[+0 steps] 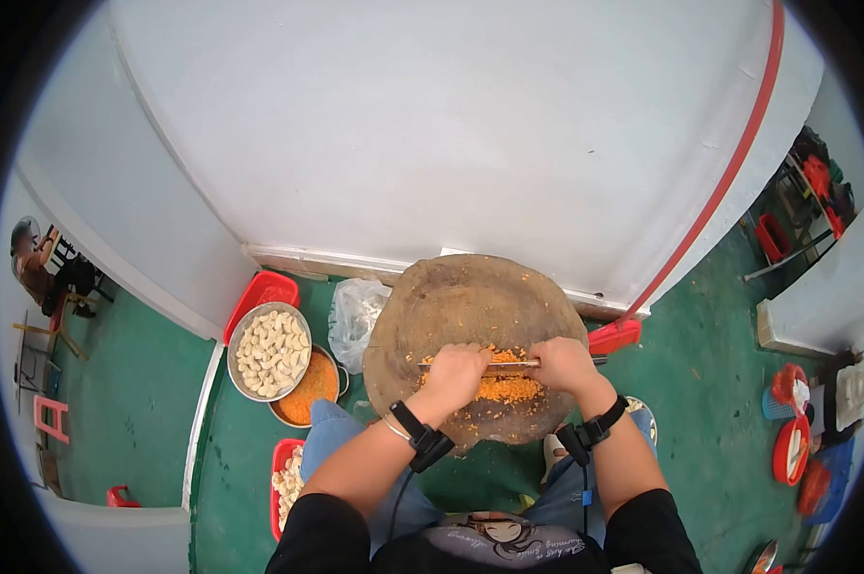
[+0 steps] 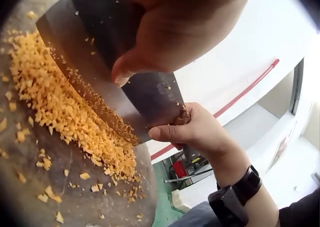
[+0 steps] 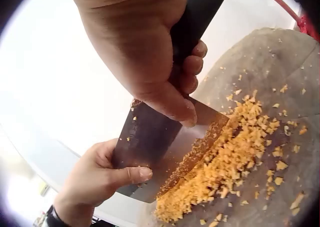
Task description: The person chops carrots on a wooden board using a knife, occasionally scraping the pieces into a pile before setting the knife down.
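A broad-bladed cleaver (image 3: 150, 129) stands on edge on a round wooden chopping block (image 1: 432, 301), its blade smeared with orange crumbs. My right hand (image 1: 563, 364) grips the black handle, with the thumb laid along the blade. Toward the blade's far end, my left hand (image 1: 458, 373) pinches the steel, thumb on one face and fingers behind the other. Finely chopped orange bits (image 2: 75, 122), which look like carrot, lie heaped in a ridge along the cutting edge. Smaller crumbs are scattered over the block around the ridge.
Left of the block are a clear plastic bag (image 1: 357, 320), a metal bowl (image 1: 233, 371) of pale pieces and a pot (image 1: 340, 378) of orange bits. A red tray (image 1: 276, 493) stands by my left leg. The white wall (image 1: 432, 134) rises right behind the block.
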`<move>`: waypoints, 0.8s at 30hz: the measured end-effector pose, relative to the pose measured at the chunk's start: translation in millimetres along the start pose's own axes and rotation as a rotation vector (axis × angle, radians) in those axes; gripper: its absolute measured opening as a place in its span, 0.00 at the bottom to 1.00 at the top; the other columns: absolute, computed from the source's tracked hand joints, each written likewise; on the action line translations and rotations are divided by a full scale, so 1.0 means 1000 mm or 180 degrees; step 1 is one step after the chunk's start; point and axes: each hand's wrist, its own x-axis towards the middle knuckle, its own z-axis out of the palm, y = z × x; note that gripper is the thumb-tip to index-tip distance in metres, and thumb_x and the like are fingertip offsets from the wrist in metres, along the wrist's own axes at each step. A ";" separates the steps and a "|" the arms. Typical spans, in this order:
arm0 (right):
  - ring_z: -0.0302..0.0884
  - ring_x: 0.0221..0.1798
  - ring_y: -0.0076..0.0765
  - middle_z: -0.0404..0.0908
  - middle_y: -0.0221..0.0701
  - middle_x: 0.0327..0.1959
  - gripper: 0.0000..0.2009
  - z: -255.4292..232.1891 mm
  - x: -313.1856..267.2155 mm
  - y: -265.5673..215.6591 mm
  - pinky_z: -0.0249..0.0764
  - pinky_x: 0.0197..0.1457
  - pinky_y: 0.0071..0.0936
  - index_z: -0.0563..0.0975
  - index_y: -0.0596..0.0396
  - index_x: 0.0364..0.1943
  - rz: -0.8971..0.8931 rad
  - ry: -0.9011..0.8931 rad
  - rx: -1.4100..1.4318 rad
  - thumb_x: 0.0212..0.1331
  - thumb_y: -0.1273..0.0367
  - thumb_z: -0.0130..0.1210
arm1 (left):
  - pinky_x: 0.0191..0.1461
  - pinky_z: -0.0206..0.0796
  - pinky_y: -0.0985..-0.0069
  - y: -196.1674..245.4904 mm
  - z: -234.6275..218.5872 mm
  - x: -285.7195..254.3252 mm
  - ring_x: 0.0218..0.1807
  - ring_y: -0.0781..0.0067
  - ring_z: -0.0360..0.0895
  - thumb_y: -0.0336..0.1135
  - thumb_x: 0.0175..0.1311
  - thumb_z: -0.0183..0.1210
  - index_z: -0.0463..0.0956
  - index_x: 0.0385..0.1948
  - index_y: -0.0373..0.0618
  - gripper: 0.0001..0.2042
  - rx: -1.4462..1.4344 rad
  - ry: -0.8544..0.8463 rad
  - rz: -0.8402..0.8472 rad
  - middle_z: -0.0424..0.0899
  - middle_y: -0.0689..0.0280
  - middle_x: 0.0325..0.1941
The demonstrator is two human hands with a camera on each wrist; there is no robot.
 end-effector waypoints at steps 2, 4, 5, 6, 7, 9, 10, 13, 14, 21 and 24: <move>0.79 0.32 0.47 0.80 0.37 0.23 0.10 0.011 0.003 0.002 0.74 0.36 0.42 0.80 0.49 0.25 -0.0032 0.0006 0.0004 0.43 0.60 0.62 | 0.35 0.67 0.63 0.000 0.002 -0.003 0.31 0.56 0.76 0.26 0.47 0.53 0.71 0.21 0.43 0.01 -0.0014 0.0078 0.0010 0.75 0.59 0.23; 0.79 0.32 0.47 0.80 0.37 0.23 0.10 0.015 0.003 0.003 0.74 0.36 0.42 0.80 0.50 0.26 -0.0053 0.0043 -0.0008 0.43 0.60 0.63 | 0.35 0.67 0.63 -0.004 0.009 0.000 0.31 0.56 0.76 0.26 0.47 0.54 0.71 0.21 0.43 0.01 0.0082 -0.0051 -0.0008 0.74 0.59 0.23; 0.79 0.32 0.47 0.80 0.37 0.23 0.10 0.014 0.003 0.004 0.74 0.37 0.42 0.80 0.50 0.26 -0.0034 -0.0004 -0.0001 0.43 0.60 0.63 | 0.35 0.67 0.63 -0.005 0.010 0.000 0.31 0.56 0.76 0.26 0.47 0.54 0.71 0.21 0.43 0.01 0.0088 -0.0038 -0.0001 0.74 0.59 0.23; 0.79 0.32 0.47 0.80 0.37 0.24 0.10 0.012 0.006 0.004 0.74 0.37 0.42 0.81 0.50 0.26 -0.0024 -0.0045 0.0003 0.43 0.60 0.63 | 0.35 0.67 0.63 -0.007 0.010 0.000 0.31 0.56 0.76 0.26 0.47 0.54 0.71 0.22 0.44 0.01 0.0011 0.0038 0.0052 0.75 0.59 0.23; 0.79 0.32 0.47 0.80 0.37 0.24 0.10 0.006 0.006 0.001 0.74 0.37 0.42 0.81 0.50 0.26 -0.0035 -0.0040 -0.0002 0.43 0.60 0.63 | 0.35 0.67 0.63 -0.006 0.005 0.000 0.31 0.57 0.76 0.26 0.46 0.54 0.71 0.22 0.44 0.01 -0.0073 0.0102 0.0095 0.75 0.59 0.23; 0.80 0.34 0.46 0.81 0.38 0.26 0.09 -0.005 0.003 -0.007 0.76 0.39 0.41 0.81 0.50 0.26 0.0117 -0.0031 0.0048 0.44 0.62 0.60 | 0.35 0.67 0.64 -0.007 -0.003 0.000 0.32 0.57 0.76 0.26 0.47 0.54 0.71 0.22 0.44 0.02 -0.0022 0.0081 0.0057 0.75 0.60 0.24; 0.80 0.34 0.46 0.81 0.38 0.26 0.09 0.001 0.004 -0.008 0.76 0.39 0.41 0.81 0.50 0.26 0.0121 -0.0045 0.0058 0.44 0.62 0.60 | 0.35 0.66 0.64 -0.006 -0.007 0.000 0.32 0.57 0.76 0.26 0.47 0.54 0.72 0.22 0.45 0.02 0.0027 0.0054 0.0038 0.75 0.60 0.24; 0.80 0.34 0.45 0.81 0.38 0.26 0.08 0.009 0.006 -0.005 0.75 0.38 0.41 0.81 0.50 0.26 0.0048 -0.0068 0.0015 0.45 0.63 0.59 | 0.35 0.66 0.64 -0.010 0.003 0.000 0.32 0.57 0.76 0.26 0.47 0.54 0.72 0.22 0.45 0.01 0.0131 -0.0046 0.0013 0.75 0.60 0.24; 0.80 0.35 0.45 0.81 0.38 0.26 0.07 0.003 0.005 -0.007 0.75 0.38 0.41 0.81 0.50 0.26 0.0053 -0.0075 0.0010 0.45 0.63 0.59 | 0.35 0.66 0.64 -0.011 0.002 0.001 0.32 0.57 0.76 0.26 0.47 0.54 0.72 0.22 0.45 0.01 0.0145 -0.0030 0.0021 0.75 0.60 0.24; 0.80 0.33 0.47 0.81 0.38 0.24 0.08 0.017 0.012 0.000 0.76 0.38 0.41 0.81 0.51 0.25 0.0058 -0.0005 -0.0018 0.46 0.63 0.59 | 0.35 0.67 0.63 -0.013 0.007 -0.001 0.32 0.56 0.76 0.26 0.48 0.53 0.72 0.23 0.44 0.01 -0.0008 0.0072 0.0041 0.74 0.60 0.23; 0.80 0.34 0.45 0.81 0.37 0.25 0.08 0.005 0.010 -0.004 0.75 0.38 0.41 0.81 0.48 0.25 0.0091 0.0142 -0.0060 0.45 0.61 0.61 | 0.36 0.66 0.64 -0.014 -0.007 0.006 0.32 0.58 0.76 0.27 0.50 0.52 0.72 0.24 0.45 0.01 0.0061 0.0075 0.0021 0.75 0.60 0.24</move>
